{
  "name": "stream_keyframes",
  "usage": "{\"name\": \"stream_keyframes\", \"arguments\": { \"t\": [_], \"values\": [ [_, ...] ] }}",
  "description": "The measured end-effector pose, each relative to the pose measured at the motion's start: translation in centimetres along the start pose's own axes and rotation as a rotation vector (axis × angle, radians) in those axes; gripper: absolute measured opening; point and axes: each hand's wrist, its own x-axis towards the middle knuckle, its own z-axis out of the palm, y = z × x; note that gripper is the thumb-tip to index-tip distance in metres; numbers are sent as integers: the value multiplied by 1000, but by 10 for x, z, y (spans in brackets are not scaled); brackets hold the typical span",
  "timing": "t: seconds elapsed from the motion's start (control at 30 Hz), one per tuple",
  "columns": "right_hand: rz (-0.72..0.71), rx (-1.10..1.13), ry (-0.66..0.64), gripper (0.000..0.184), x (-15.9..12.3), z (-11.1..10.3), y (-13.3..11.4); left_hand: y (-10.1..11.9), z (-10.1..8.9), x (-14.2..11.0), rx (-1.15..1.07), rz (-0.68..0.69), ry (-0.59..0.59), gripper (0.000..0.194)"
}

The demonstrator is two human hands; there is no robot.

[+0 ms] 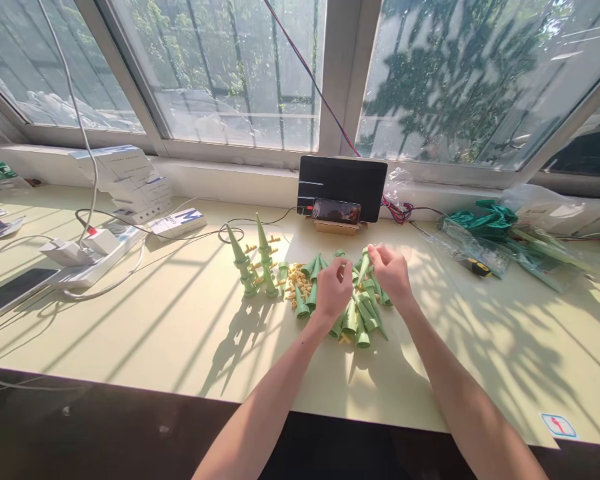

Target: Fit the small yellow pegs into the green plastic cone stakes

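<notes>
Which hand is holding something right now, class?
Left hand: curled; whether it holds anything cannot be told.
Right hand: closed, holding a green cone.

On my feed, two hands, two standing towers! One tablet, one phone; piled cones overlap beyond counting.

Indoors, in what is looking like an office or small workshop, a long, pale desk is running beneath large, sunlit windows, carrying a white power strip, stacked white boxes, a dark screen, a phone, coiled red-and-blue wires, plastic bags and a yellow-and-black tool.
</notes>
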Motion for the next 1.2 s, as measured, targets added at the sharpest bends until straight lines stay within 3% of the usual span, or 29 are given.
{"name": "stream_keyframes", "arguments": {
  "t": [0.07, 0.2, 0.4, 0.53, 0.73, 1.2],
  "values": [
    [65, 95, 34, 53, -11, 10, 4, -2, 0, 0, -21, -18, -29, 13],
    [143, 126, 80, 56, -23, 20, 6, -2, 2, -1, -27, 6, -99, 26],
    [38, -42, 94, 66, -25, 21, 8, -4, 5, 1, -128, 7, -52, 22],
    [-25, -39, 92, 54, -28, 19, 7, -7, 2, 6, -235, -78, 4, 29],
    [-159, 23, -82, 45, -35, 20, 0, -5, -3, 9, -320, -172, 99, 37],
    [-135, -25, -67, 48, -35, 20, 1, 0, -3, 9, -331, -217, 40, 39]
  ]
}}
